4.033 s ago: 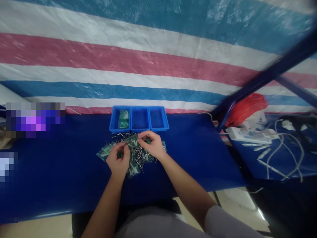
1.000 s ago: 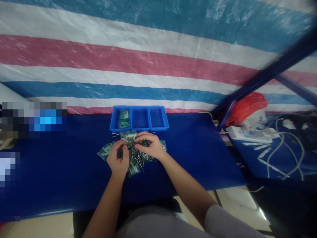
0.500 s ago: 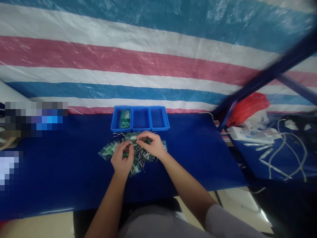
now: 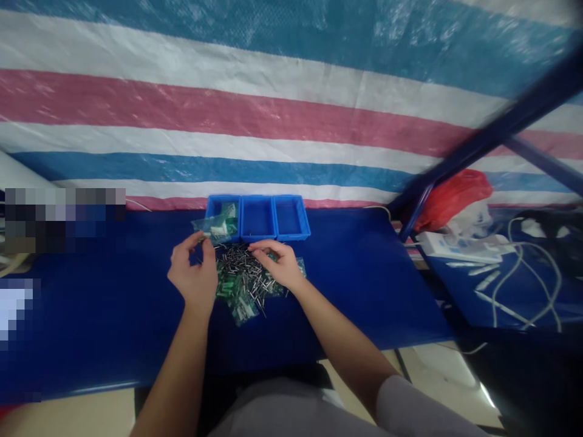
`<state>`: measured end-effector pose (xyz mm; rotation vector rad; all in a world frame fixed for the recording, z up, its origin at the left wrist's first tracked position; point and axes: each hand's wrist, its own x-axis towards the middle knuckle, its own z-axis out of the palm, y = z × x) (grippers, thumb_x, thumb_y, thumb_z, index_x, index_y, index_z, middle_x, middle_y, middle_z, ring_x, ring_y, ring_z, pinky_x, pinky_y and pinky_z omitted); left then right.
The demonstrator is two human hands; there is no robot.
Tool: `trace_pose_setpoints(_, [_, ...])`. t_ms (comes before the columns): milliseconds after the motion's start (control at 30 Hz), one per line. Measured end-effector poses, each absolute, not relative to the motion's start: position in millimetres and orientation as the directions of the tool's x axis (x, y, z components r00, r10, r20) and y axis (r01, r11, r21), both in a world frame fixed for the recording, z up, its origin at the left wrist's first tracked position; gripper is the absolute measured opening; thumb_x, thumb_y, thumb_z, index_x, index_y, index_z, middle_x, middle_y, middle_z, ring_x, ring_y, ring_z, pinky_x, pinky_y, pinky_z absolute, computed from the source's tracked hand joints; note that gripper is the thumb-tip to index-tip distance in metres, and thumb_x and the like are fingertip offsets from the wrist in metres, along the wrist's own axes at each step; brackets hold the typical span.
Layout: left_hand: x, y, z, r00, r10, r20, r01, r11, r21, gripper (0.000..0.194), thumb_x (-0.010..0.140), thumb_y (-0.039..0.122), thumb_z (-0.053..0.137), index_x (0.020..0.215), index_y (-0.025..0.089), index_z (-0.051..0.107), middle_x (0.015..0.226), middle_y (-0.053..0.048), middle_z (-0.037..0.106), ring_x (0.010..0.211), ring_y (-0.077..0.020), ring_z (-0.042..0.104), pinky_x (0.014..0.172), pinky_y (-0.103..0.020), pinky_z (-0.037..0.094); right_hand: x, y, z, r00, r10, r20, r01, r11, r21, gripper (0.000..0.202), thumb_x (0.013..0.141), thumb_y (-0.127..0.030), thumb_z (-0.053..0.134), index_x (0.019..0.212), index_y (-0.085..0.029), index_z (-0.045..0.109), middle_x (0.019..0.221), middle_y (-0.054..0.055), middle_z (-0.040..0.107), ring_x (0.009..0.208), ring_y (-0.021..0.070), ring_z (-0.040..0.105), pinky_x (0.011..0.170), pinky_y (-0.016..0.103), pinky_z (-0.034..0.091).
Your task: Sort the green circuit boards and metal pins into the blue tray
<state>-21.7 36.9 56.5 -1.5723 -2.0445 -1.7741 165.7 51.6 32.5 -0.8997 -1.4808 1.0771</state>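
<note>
My left hand [image 4: 194, 267] pinches the edge of a small clear plastic packet [image 4: 217, 227] with green and whitish contents. The packet is held up in front of the left blue bin [image 4: 211, 206] and overlaps its front edge. My right hand [image 4: 281, 266] is over the right part of a heap of thin metal pins [image 4: 241, 261], its thumb and fingertips close together; whatever they may grip is too small to make out. More green-and-white packets [image 4: 243, 306] lie beneath and beside the pins.
The middle bin [image 4: 259, 237] and right bin [image 4: 294, 235] adjoin the left one, which holds packets. A striped tarp [image 4: 291, 115] hangs behind the blue table [image 4: 364, 291]. To the right are a metal frame [image 4: 483, 136], a red bag [image 4: 455, 197] and a power strip [image 4: 455, 247] with cables.
My left hand has moved left and away from my right hand, carrying the packet toward the left bin. More of the pin heap shows. My right hand has hardly moved.
</note>
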Motion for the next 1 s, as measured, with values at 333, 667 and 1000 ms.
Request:
trace_pose_setpoints(333, [-39, 102, 69, -0.361, 0.863, 0.353, 0.765, 0.058, 0.641, 0.021, 0.08, 0.027, 0.065, 0.098, 0.022, 0.074, 0.089, -0.008, 0.074, 0.099, -0.0293, 0.063, 0.1, -0.055, 0.032, 165, 52, 33, -0.177, 0.934, 0.311, 0.022, 0.319, -0.947, 0.015, 0.09, -0.033, 0.066, 0.097, -0.024, 0.076, 0.094, 0.004, 0.077, 0.076, 0.0154, 0.069, 0.07, 0.032, 0.057])
trace_pose_setpoints(667, [-29, 96, 57, -0.101, 0.937, 0.334, 0.934, -0.027, 0.357, 0.026, 0.089, 0.026, 0.047, 0.091, 0.023, 0.073, 0.105, -0.01, 0.073, 0.12, -0.0337, 0.05, 0.102, -0.061, 0.019, 166, 52, 35, -0.191, 0.932, 0.309, 0.025, 0.32, -0.947, 0.017, 0.091, -0.033, 0.065, 0.098, -0.022, 0.076, 0.092, 0.004, 0.077, 0.078, 0.0156, 0.07, 0.07, 0.03, 0.056])
trace_pose_setpoints(1000, [-30, 96, 55, -0.096, 0.95, 0.298, 0.923, -0.027, 0.384, 0.022, 0.088, 0.029, 0.05, 0.088, 0.025, 0.072, 0.112, -0.008, 0.072, 0.119, -0.0354, 0.05, 0.1, -0.061, 0.019, 166, 50, 38, -0.192, 0.94, 0.281, 0.032, 0.293, -0.956, 0.016, 0.09, -0.032, 0.065, 0.097, -0.022, 0.076, 0.091, 0.005, 0.077, 0.076, 0.016, 0.069, 0.068, 0.03, 0.054])
